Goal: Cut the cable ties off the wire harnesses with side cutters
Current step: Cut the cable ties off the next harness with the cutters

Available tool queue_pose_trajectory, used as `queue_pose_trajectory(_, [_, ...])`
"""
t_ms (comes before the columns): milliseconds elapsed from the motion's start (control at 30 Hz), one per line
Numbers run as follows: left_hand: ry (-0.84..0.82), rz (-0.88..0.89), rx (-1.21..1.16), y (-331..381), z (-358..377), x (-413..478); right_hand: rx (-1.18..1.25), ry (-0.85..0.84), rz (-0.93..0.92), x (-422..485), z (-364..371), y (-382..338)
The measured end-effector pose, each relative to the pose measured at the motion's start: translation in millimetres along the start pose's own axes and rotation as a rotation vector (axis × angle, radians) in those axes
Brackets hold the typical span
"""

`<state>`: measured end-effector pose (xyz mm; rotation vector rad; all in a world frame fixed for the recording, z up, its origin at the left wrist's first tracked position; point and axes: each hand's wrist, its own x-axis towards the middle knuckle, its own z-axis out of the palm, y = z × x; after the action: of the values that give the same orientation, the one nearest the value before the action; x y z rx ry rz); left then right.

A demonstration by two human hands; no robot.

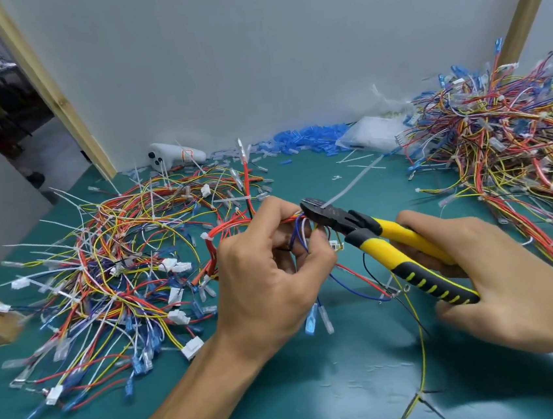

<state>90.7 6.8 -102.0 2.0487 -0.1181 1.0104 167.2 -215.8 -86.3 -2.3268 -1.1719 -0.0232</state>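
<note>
My left hand (268,271) grips a wire harness (300,237) of red, blue and yellow wires above the green table. A white cable tie (348,188) sticks out of the bundle to the upper right. My right hand (500,274) holds the yellow-and-black side cutters (391,245) by the handles. The black jaws (316,210) sit at the base of the tie, right beside my left fingers. The harness's loose wires and blue terminals hang down below my left hand.
A heap of harnesses (111,277) lies on the left of the green table (304,394), and a bigger tangled heap (508,151) on the right. Blue terminals (308,139), a white device (174,157) and a plastic bag (373,137) line the back wall. Wooden posts stand at both sides.
</note>
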Motion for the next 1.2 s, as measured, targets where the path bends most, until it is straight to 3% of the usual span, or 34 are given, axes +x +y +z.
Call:
queue_pose_trajectory(233, [-0.016, -0.022, -0.030, -1.1, 0.3, -1.1, 0.099, 0.092, -0.038, 0.5, -0.4, 1.5])
queue_pose_trajectory(400, [-0.001, -0.027, -0.058, -0.7, 0.4, -1.0, 0.179, 0.075, -0.026, 0.7, 1.1, 0.3])
queue_pose_trajectory(700, [-0.030, -0.045, -0.082, -6.9, -1.4, 0.3, 0.116, 0.045, -0.025, -1.9, 9.8, 1.4])
queue_pose_trajectory(867, [-0.053, -0.040, -0.081, -6.0, -1.6, -1.6, 0.262, 0.006, 0.018, -0.6, 8.9, 0.3])
queue_pose_trajectory(1200, [-0.009, -0.037, -0.081, -7.3, 2.9, -5.1, 0.204, 0.058, 0.007, 0.5, 9.5, 7.0])
